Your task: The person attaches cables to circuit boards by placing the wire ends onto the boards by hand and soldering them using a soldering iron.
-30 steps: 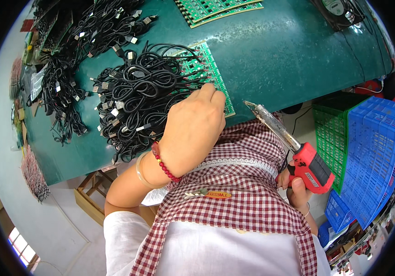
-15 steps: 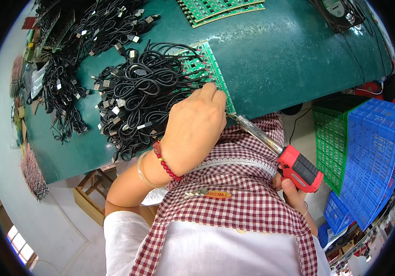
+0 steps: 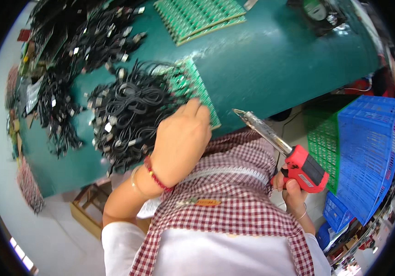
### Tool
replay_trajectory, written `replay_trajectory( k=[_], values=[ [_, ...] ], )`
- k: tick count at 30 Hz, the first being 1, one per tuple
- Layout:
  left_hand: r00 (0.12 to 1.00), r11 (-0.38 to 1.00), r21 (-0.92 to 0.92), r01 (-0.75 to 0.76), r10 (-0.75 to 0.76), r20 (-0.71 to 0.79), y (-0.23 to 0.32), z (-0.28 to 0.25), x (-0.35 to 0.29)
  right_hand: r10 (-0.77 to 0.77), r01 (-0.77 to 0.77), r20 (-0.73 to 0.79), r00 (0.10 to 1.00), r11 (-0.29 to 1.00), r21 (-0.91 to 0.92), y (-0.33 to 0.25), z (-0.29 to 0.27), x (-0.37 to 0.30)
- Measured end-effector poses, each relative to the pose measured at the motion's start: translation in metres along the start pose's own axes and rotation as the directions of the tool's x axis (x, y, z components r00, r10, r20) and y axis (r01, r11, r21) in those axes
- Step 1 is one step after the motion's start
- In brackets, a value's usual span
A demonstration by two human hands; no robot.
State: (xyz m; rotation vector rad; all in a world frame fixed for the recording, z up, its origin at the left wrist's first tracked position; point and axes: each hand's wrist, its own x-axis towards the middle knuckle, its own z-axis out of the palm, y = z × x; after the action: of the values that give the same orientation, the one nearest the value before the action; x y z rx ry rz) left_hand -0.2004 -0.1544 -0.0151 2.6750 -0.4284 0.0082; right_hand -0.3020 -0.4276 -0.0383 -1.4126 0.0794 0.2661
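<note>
My left hand (image 3: pixel 183 133) is closed in a pinch at the near end of a green circuit board panel (image 3: pixel 202 94). Its fingertips point away and hide whatever is between them. Black USB cables (image 3: pixel 130 99) lie bundled in a large heap left of this hand, their wire ends reaching over the board. In my right hand (image 3: pixel 291 188) is a red and black soldering gun (image 3: pixel 305 168), gripped by its handle. The gun's metal tip points up and left, apart from the board, near the table's front edge.
More stacked circuit board panels (image 3: pixel 202 18) lie farther back on the green table (image 3: pixel 271 64). Other black cable bundles (image 3: pixel 59 106) spread along the left side. A dark fan-like device (image 3: pixel 319 14) stands back right. Blue (image 3: pixel 367 152) and green plastic crates (image 3: pixel 323 152) stand at the right.
The soldering gun's tip has drawn away to the right from the board's near corner and my left fingers. The view has shifted slightly, and my left hand is blurrier.
</note>
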Motion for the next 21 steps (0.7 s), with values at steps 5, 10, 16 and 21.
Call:
replay_trajectory(
  k=[5, 10, 16, 21],
  values=[
    [0.999, 0.999, 0.008, 0.042, -0.042, -0.025, -0.006, -0.001, -0.01, -0.328, 0.366, -0.319, 0.889, 0.929, 0.064, -0.048, -0.025, 0.065],
    [0.998, 0.99, 0.138, 0.006, -0.014, 0.055, 0.012, -0.015, -0.004, -0.539, 0.691, -0.604, 0.588, 0.722, 0.029, -0.109, -0.086, 0.157],
    [0.999, 0.928, 0.37, 0.043, -0.031, -0.038, 0.031, -0.022, 0.019, -0.438, 0.39, -0.638, 0.633, 0.893, -0.226, -0.124, -0.124, 0.24],
    [0.963, 0.833, 0.488, 0.261, -0.191, -0.189, 0.039, 0.011, 0.02, -0.298, 0.281, -0.671, 0.679, 0.95, -0.137, -0.11, -0.129, 0.241]
  ],
)
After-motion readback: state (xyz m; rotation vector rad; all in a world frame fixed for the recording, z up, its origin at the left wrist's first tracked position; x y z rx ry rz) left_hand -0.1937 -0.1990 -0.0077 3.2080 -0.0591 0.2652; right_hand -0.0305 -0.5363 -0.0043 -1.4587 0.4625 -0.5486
